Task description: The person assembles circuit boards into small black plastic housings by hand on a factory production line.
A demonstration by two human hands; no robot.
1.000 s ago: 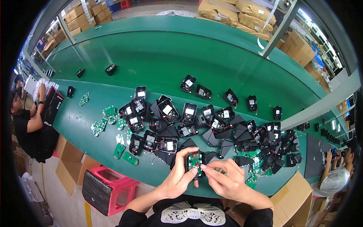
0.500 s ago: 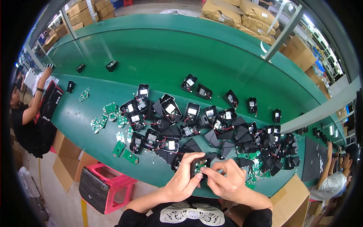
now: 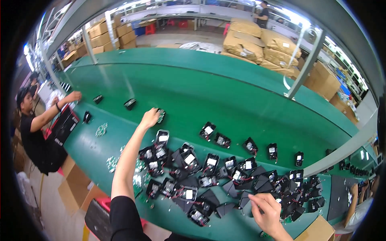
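Nearest, the right hand (image 3: 266,209) hovers low over the near edge of the green table (image 3: 241,100), its fingers curled loosely above a heap of black parts (image 3: 225,180); whether it grips one of them cannot be told. The heap spreads just ahead of it, black housings with white labels and thin wires, many touching or overlapping, thickest toward the right side.

To the left of the heap, small green circuit boards (image 3: 110,162) lie scattered on the table, and a red crate (image 3: 100,209) sits below the table edge.

Farther out, the left arm stretches across the table. The left hand (image 3: 149,118) is closed around a small black unit (image 3: 160,116), which sits at the fingertips on the table surface, well apart from the heap. Another black piece (image 3: 130,104) lies just beyond it.

At the far left, another person (image 3: 34,132) reaches a hand onto the table. Beyond the table, cardboard boxes (image 3: 116,34) and stuffed brown sacks (image 3: 257,40) stand in stacks.
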